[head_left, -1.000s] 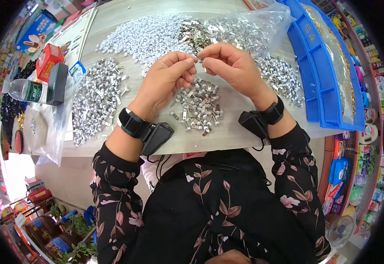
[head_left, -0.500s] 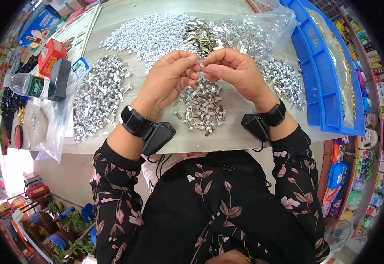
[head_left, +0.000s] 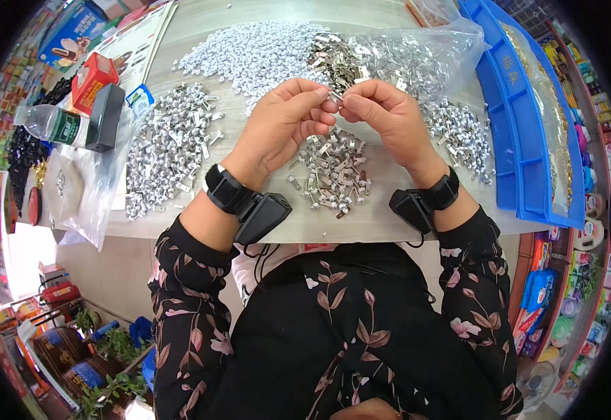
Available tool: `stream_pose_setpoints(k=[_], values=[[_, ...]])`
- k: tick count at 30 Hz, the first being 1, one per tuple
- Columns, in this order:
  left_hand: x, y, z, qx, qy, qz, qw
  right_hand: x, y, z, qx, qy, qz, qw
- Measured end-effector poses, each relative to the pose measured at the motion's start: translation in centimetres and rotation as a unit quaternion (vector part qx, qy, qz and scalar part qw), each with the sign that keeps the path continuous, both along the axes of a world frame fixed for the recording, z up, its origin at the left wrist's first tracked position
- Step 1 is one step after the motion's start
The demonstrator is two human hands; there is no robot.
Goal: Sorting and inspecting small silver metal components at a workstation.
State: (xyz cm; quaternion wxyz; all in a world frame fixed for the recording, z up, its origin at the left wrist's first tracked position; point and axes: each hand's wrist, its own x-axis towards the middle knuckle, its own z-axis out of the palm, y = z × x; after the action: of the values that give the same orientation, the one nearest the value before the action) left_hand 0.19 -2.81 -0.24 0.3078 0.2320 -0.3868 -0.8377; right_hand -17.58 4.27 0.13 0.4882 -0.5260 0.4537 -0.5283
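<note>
My left hand [head_left: 284, 122] and my right hand [head_left: 388, 120] meet above the middle of the table, thumbs and forefingers closed in a pinch. Between the fingertips is a small metal piece [head_left: 337, 97], with a whitish bit at its left end; the fingers cover most of it. Right below my hands lies a pile of small metal clips with white round parts on them [head_left: 335, 171]. Beyond them spread a heap of loose white round pieces [head_left: 249, 54] and a heap of bare metal clips [head_left: 335, 59], the latter partly under a clear plastic bag [head_left: 452, 42].
More fitted clips lie in a large pile [head_left: 169, 147] at left and a smaller pile [head_left: 459, 133] at right. A blue plastic tray [head_left: 507, 133] borders the right side. At left are a plastic bottle [head_left: 53, 126], a dark box [head_left: 106, 119] and a red box [head_left: 95, 78].
The whole view has shifted slightly, moving everything to the right in the picture. My hands keep their pinch over the same spot, and the metal piece between them shows more plainly.
</note>
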Motion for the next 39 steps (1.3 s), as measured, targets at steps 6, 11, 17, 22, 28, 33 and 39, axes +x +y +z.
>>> stream_pose_setpoints(k=[6, 11, 17, 22, 28, 33, 39], values=[[-0.4, 0.1, -0.2, -0.027, -0.017, 0.007, 0.999, -0.4, -0.1, -0.3, -0.023, 0.034, 0.022, 0.999], [-0.4, -0.1, -0.3, -0.046, -0.034, 0.035, 0.998, 0.1, -0.5, -0.6, -0.054, 0.070, -0.018, 0.996], [0.2, 0.3, 1.6, -0.171, -0.134, 0.066, 0.974, 0.3, -1.4, -1.0, -0.056, 0.143, -0.046, 0.987], [-1.8, 1.4, -1.4, -0.336, -0.159, 0.149, 0.916, 0.1, -0.3, -2.0, -0.028, 0.074, -0.056, 0.995], [-0.2, 3.2, 1.0, -0.441, -0.242, 0.137, 0.853, -0.8, -0.6, -2.4, -0.015, 0.036, 0.025, 0.999], [-0.8, 2.6, 1.1, -0.466, -0.227, 0.143, 0.843, -0.3, -0.4, -0.4, 0.000, 0.098, 0.013, 0.995], [-0.3, 1.4, 0.4, -0.398, -0.290, 0.107, 0.864, -0.2, -2.2, -1.8, 0.036, 0.092, 0.049, 0.994]])
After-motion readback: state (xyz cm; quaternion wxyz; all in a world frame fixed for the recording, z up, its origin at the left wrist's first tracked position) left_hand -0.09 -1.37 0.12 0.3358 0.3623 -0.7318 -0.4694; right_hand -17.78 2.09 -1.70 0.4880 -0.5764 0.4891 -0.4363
